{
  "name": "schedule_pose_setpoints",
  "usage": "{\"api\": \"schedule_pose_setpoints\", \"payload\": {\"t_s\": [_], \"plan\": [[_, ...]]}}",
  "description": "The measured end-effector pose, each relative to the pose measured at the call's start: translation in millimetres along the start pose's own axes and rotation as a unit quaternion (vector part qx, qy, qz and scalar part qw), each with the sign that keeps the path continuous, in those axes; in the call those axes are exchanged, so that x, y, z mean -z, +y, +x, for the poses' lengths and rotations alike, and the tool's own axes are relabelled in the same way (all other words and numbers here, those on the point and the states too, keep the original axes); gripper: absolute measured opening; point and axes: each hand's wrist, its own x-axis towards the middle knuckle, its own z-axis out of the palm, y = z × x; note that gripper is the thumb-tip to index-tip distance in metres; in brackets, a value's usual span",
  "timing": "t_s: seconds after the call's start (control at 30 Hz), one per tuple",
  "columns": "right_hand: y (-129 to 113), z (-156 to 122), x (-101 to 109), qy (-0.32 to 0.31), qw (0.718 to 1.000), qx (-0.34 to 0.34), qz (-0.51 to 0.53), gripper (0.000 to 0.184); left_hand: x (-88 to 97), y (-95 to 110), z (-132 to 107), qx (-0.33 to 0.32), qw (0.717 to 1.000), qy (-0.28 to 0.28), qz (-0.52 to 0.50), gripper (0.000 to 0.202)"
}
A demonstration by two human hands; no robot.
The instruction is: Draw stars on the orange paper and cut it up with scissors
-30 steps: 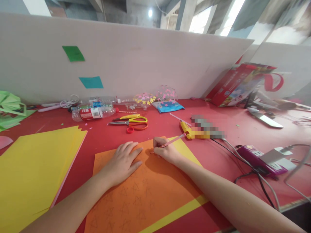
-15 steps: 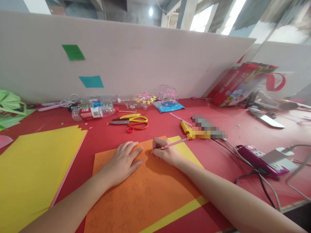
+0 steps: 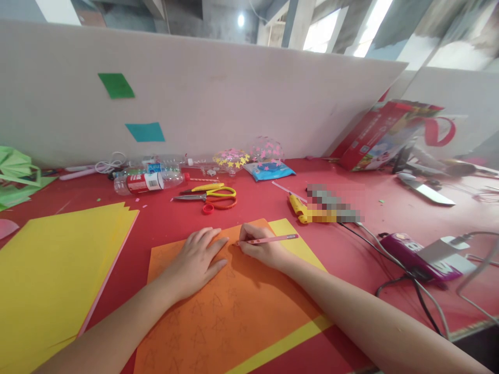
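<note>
A right hand (image 3: pixel 263 248) grips a pencil (image 3: pixel 275 239) above orange paper (image 3: pixel 268 301)

Far left, yellow sheets (image 3: pixel 50 270) lie stacked. The left hand (image 3: pixel 199 257) rests flat on the orange paper, fingers slightly spread, holding nothing; scissors (image 3: pixel 206 197) lie beyond. The orange paper, bearing drawn stars (image 3: pixel 198 335), overlaps yellow paper (image 3: pixel 290 231). The right hand's fingers close around 1 pencil, its tip at the paper.

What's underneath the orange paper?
A yellow sheet peeks out at the upper-right and lower-right edges of the orange paper. The rest is covered, so anything else there can't be seen.
</note>
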Motion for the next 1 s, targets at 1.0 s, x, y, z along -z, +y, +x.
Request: {"api": "schedule_pose_setpoints", "payload": {"t_s": [1.0], "plan": [[7,1,-3,0.089,0.995,-0.014,-0.032,0.012,1.4,0,0,-0.003,1.000,-0.003,0.007,0.041]]}}
